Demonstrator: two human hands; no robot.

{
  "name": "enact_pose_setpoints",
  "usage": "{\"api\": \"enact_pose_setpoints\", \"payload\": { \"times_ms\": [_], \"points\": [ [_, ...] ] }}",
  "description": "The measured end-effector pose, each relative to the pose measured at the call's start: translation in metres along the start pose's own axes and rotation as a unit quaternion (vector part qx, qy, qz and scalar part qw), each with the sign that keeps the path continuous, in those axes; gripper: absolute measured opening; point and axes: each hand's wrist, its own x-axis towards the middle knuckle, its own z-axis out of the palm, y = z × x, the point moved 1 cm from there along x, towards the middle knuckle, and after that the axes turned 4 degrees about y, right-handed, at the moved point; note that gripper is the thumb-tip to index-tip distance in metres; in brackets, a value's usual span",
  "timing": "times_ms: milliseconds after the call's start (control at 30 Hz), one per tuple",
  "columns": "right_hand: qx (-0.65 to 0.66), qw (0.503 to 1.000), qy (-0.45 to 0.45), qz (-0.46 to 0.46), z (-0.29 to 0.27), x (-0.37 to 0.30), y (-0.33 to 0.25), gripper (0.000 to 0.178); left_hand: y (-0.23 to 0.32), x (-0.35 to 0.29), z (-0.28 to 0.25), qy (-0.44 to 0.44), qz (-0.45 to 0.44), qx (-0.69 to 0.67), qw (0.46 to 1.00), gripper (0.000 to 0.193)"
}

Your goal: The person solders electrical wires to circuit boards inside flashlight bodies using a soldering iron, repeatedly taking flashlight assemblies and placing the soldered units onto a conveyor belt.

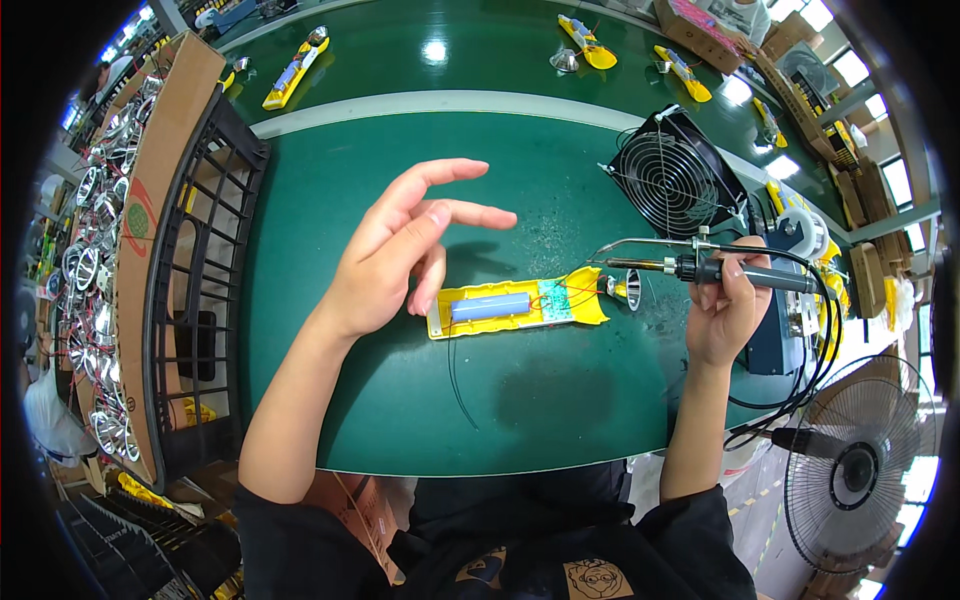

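Observation:
Between my hands, a yellow flashlight housing half (485,326) lies open side up on the green table. In it sit a blue cylindrical battery (490,307) and a small green circuit board (554,299). Thin wires run from the board to a silver reflector (627,289) just beyond the housing's right end. Two dark wires hang from the left end onto the table. My left hand (405,240) hovers above the housing's left end, fingers apart and holding nothing. My right hand (735,300) grips a soldering iron (740,274) with a solder feed tube, its tip above the housing's right end.
A black caged fan (672,170) stands at the back right, beside a blue soldering station (768,335) with cables. On the left, a cardboard box (165,210) of reflectors rests by a black crate (205,290). More yellow housings (297,68) lie on the far green belt.

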Motion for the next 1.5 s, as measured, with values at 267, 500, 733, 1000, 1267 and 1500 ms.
{"api": "enact_pose_setpoints", "payload": {
  "times_ms": [267, 500, 733, 1000, 1267, 1500],
  "points": [
    [-0.006, 1.000, -0.007, 0.000, 0.001, 0.000, 0.001, 0.013, -0.010, 0.009, -0.021, 0.154, 0.293, 0.611, 0.719, 0.038],
    [-0.041, 0.999, 0.014, 0.000, -0.001, 0.000, 0.000, 0.010, 0.015, 0.004, -0.022, 0.080, -0.076, 0.350, 0.930, 0.016],
    [0.000, 1.000, 0.010, 0.010, 0.000, 0.000, 0.000, 0.011, 0.031, -0.018, -0.016, -0.335, -0.223, 0.353, 0.845, 0.026],
    [-0.018, 1.000, -0.006, 0.019, 0.003, 0.000, 0.001, 0.011, 0.023, -0.017, -0.007, -0.351, -0.206, 0.335, 0.850, 0.030],
    [-0.003, 1.000, 0.008, 0.020, 0.002, 0.000, 0.001, 0.011, 0.015, -0.008, -0.006, -0.189, -0.143, 0.338, 0.911, 0.014],
    [-0.004, 1.000, 0.014, 0.014, 0.002, -0.002, 0.001, 0.012, -0.002, -0.003, 0.008, -0.103, -0.009, 0.237, 0.966, 0.007]
  ]
}}
